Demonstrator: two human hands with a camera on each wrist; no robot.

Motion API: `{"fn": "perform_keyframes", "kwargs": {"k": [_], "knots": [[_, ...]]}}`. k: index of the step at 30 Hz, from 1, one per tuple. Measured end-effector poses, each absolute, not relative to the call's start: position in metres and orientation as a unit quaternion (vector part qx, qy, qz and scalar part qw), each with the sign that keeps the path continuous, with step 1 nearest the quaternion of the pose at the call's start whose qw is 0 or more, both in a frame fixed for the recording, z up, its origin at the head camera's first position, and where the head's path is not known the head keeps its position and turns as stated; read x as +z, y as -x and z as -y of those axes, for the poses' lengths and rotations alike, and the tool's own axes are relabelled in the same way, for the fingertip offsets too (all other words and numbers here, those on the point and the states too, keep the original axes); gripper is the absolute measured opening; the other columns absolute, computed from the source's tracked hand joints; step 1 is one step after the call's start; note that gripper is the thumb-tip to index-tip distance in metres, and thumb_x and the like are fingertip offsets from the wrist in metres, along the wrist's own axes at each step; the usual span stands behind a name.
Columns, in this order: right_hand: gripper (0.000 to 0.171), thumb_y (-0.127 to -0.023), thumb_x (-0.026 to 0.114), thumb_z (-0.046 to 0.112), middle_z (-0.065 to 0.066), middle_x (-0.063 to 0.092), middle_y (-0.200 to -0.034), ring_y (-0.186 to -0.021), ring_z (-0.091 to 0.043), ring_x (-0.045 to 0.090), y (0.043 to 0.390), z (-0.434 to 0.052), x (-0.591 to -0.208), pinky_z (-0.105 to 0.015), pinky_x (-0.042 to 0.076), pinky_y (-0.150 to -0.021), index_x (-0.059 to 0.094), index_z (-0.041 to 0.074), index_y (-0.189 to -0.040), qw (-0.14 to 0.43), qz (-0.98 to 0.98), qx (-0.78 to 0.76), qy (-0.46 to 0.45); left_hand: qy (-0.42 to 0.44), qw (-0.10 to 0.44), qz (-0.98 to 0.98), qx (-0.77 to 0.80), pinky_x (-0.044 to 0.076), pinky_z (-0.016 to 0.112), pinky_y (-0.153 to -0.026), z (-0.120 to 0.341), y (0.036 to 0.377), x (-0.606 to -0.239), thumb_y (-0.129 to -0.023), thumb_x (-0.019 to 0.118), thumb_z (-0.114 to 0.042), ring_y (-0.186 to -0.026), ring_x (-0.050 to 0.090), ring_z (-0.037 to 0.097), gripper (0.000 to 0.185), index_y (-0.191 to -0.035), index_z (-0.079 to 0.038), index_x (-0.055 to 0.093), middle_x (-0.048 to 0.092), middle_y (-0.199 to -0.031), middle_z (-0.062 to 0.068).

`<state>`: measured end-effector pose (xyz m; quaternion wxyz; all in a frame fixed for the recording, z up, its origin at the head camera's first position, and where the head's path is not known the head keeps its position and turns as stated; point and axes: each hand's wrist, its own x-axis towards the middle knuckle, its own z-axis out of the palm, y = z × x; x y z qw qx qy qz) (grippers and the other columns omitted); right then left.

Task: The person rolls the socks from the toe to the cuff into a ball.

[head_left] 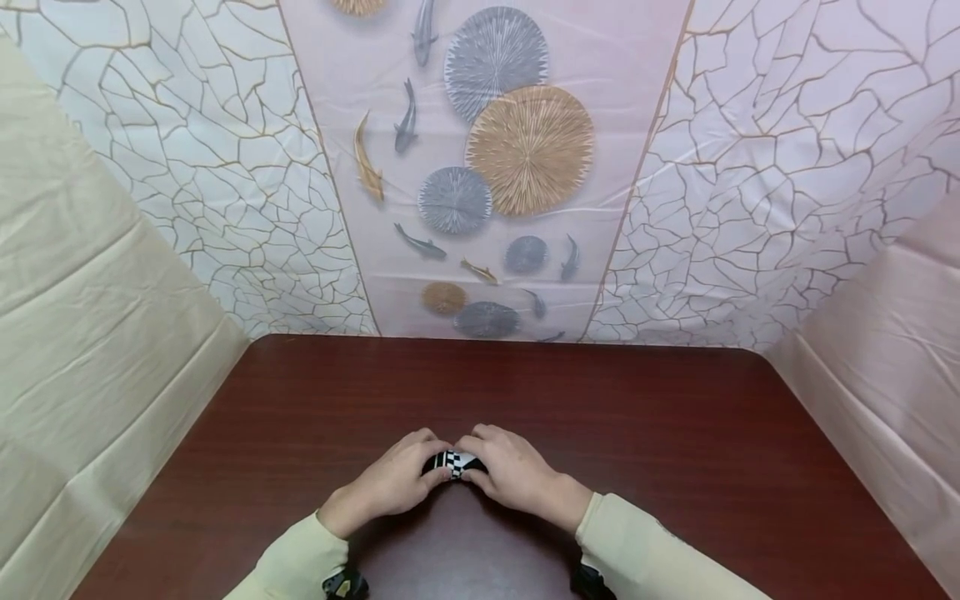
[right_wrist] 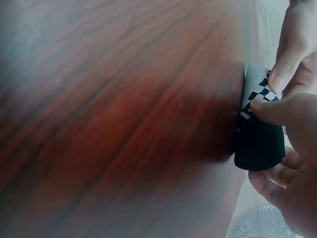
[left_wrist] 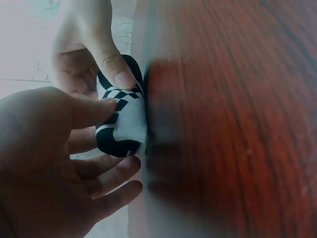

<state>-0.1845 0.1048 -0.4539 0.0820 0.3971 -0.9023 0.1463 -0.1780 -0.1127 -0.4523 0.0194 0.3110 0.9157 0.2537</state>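
Observation:
A small soft roll of black-and-white cloth with a checkered band (head_left: 453, 463) lies lengthwise from left to right on the dark red-brown table (head_left: 480, 383). My left hand (head_left: 399, 475) grips its left end, thumb on the near side and fingers over the far side. The right hand (head_left: 519, 472) holds the other end the same way. Both thumb tips press close together on the checks. In the left wrist view, the roll (left_wrist: 130, 121) has black rounded ends and a white patch. From the right wrist, its black end (right_wrist: 260, 146) shows beside the right fingers.
A patterned cloth backdrop (head_left: 480, 250) with fish and round motifs hangs behind the table's far edge. Beige cloth (head_left: 97, 350) drapes along the left side, and similar cloth (head_left: 885, 333) along the right. Black wrist devices (head_left: 347, 583) show under the pale sleeves.

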Motion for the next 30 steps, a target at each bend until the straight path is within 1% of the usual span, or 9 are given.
{"fn": "perform_keyframes", "kwargs": {"k": [4,8,11,17,20,26,30], "knots": [[0.025,-0.092,0.075,0.021,0.003,0.061,-0.097,-0.084,-0.011,0.057,0.185,-0.105,-0.451,-0.03,0.051,-0.075,0.07,0.015,-0.116,0.062,0.903,0.169,-0.391,-0.302,0.018,-0.919,0.253,0.047,0.031,-0.08,0.112,0.178,-0.454,-0.092,0.074,-0.02,-0.092,0.053,0.011,0.034,-0.124,-0.008,0.068,0.055,-0.105,-0.005],[0.025,-0.093,0.074,0.02,0.002,0.064,-0.098,-0.086,-0.012,0.06,0.186,-0.105,-0.45,-0.031,0.052,-0.078,0.071,0.013,-0.117,0.04,0.903,0.197,-0.381,-0.303,-0.003,-0.917,0.259,0.048,0.032,-0.08,0.111,0.178,-0.458,-0.085,0.081,-0.016,-0.091,0.054,0.01,0.039,-0.121,-0.009,0.067,0.057,-0.104,-0.005],[0.025,-0.094,0.072,0.02,0.0,0.065,-0.099,-0.086,-0.013,0.061,0.186,-0.105,-0.45,-0.031,0.052,-0.079,0.071,0.011,-0.118,0.03,0.903,0.206,-0.377,-0.307,-0.02,-0.914,0.264,0.048,0.032,-0.08,0.111,0.178,-0.461,-0.083,0.083,-0.013,-0.09,0.055,0.011,0.04,-0.118,-0.009,0.066,0.059,-0.104,-0.005],[0.029,-0.097,0.069,0.022,0.0,0.066,-0.103,-0.087,-0.011,0.06,0.186,-0.105,-0.45,-0.032,0.051,-0.078,0.07,0.011,-0.124,0.008,0.908,0.212,-0.361,-0.315,-0.035,-0.91,0.267,0.048,0.032,-0.079,0.111,0.181,-0.463,-0.082,0.083,-0.012,-0.09,0.055,0.011,0.037,-0.115,-0.01,0.066,0.061,-0.102,-0.005],[0.029,-0.098,0.067,0.023,0.0,0.066,-0.102,-0.086,-0.009,0.059,0.186,-0.105,-0.451,-0.032,0.051,-0.077,0.069,0.01,-0.125,0.004,0.91,0.212,-0.356,-0.315,-0.034,-0.909,0.272,0.048,0.033,-0.08,0.11,0.182,-0.463,-0.083,0.082,-0.011,-0.091,0.055,0.012,0.037,-0.115,-0.011,0.065,0.063,-0.103,-0.005],[0.026,-0.1,0.064,0.024,0.004,0.06,-0.094,-0.077,-0.007,0.053,0.185,-0.106,-0.453,-0.029,0.049,-0.072,0.068,0.011,-0.122,0.018,0.911,0.202,-0.36,-0.312,-0.035,-0.907,0.281,0.046,0.034,-0.078,0.111,0.184,-0.464,-0.084,0.081,-0.011,-0.09,0.057,0.012,0.034,-0.113,-0.014,0.064,0.064,-0.101,-0.005],[0.03,-0.098,0.067,0.029,0.003,0.058,-0.095,-0.079,-0.008,0.051,0.186,-0.107,-0.453,-0.028,0.048,-0.072,0.069,0.012,-0.122,0.035,0.911,0.186,-0.365,-0.316,-0.034,-0.91,0.266,0.045,0.038,-0.079,0.113,0.186,-0.464,-0.087,0.079,-0.015,-0.089,0.058,0.013,0.03,-0.114,-0.014,0.065,0.067,-0.103,-0.005]]}}
